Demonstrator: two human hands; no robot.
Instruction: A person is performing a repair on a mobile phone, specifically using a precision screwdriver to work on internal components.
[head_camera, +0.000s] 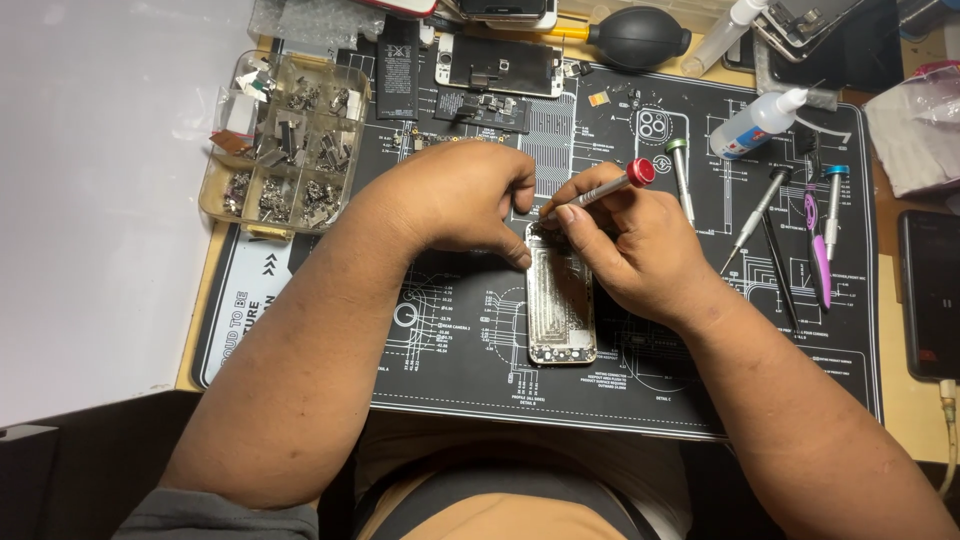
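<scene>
At frame centre the left hand (468, 205) pinches the top edge of the open phone shell (561, 305), while the right hand (632, 250) grips a red-capped screwdriver (600, 190) tipped into that end. The black repair mat (440, 350) lies bare below; a parts tray (285, 140) crowds its upper left, 4 spare drivers (790, 220) its right.

Dull bare-metal phone shell (561, 305), matt rubbery black mat (450, 350), clear glossy plastic parts box (285, 140)
</scene>
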